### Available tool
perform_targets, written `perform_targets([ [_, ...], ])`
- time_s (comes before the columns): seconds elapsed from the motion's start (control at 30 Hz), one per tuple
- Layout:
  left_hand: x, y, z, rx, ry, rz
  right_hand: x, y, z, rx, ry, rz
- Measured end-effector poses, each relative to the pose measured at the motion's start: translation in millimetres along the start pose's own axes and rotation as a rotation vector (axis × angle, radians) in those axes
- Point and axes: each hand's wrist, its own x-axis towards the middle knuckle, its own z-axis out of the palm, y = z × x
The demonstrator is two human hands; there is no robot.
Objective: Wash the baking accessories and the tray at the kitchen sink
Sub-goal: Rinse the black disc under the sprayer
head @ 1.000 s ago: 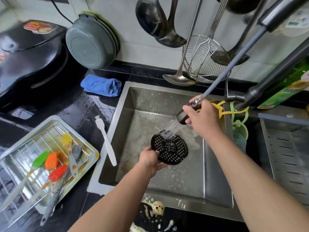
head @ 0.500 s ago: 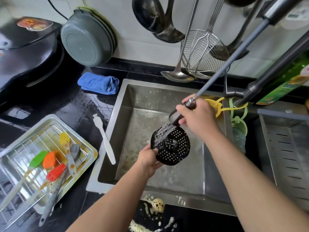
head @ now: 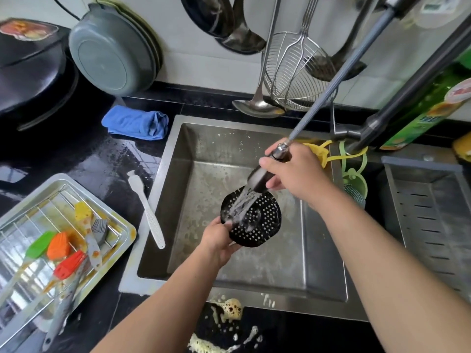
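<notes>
Head view: left hand [head: 216, 240] pinches perforated disc [head: 257, 220] under right hand's [head: 293, 171] sprayer [head: 260, 178].

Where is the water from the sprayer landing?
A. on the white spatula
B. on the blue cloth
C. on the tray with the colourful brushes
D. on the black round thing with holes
D: the right hand aims the sprayer so its stream lands on the black perforated disc, which the left hand holds over the sink.

head view, steeply down, sink [head: 163, 189] close
</notes>
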Motion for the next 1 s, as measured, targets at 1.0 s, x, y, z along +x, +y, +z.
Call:
perform_targets([
  [1.0,26.9,-3.7,19.3,-0.044,-0.101,-0.002,9.9,7.6,-1.9,-0.103,0.071,-0.009],
])
